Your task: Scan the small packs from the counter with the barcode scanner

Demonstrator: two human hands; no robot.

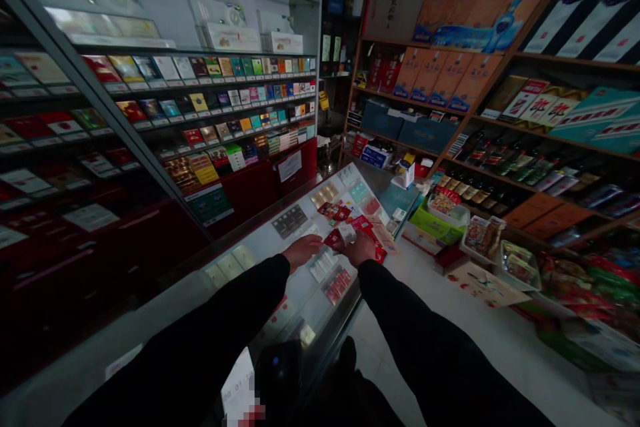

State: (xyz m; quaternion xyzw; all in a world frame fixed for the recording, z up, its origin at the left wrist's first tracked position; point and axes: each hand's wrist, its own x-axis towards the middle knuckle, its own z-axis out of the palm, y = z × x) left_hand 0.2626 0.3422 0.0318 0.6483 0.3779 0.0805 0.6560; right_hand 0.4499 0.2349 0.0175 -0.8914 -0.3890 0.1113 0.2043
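My left hand [303,252] reaches over the glass counter [260,245], fingers stretched out and holding nothing I can see. A short gap to its right, my right hand [361,251] is closed on a small red packet [334,240] with a white patch; its fingertips are partly hidden. More red packets [367,225] lie in a loose pile just beyond the right hand, with another dark red packet [335,211] further back. Under the glass near both hands are flat boxes, among them a red set [338,285] and a dark set [290,221].
Shelves of cigarette packs [240,95] line the wall at left. At right, wooden shelves hold boxes and bottles [515,163]. Tubs of packaged snacks [520,263] and a green box [435,221] stand low at right. A white paper [239,383] lies near me.
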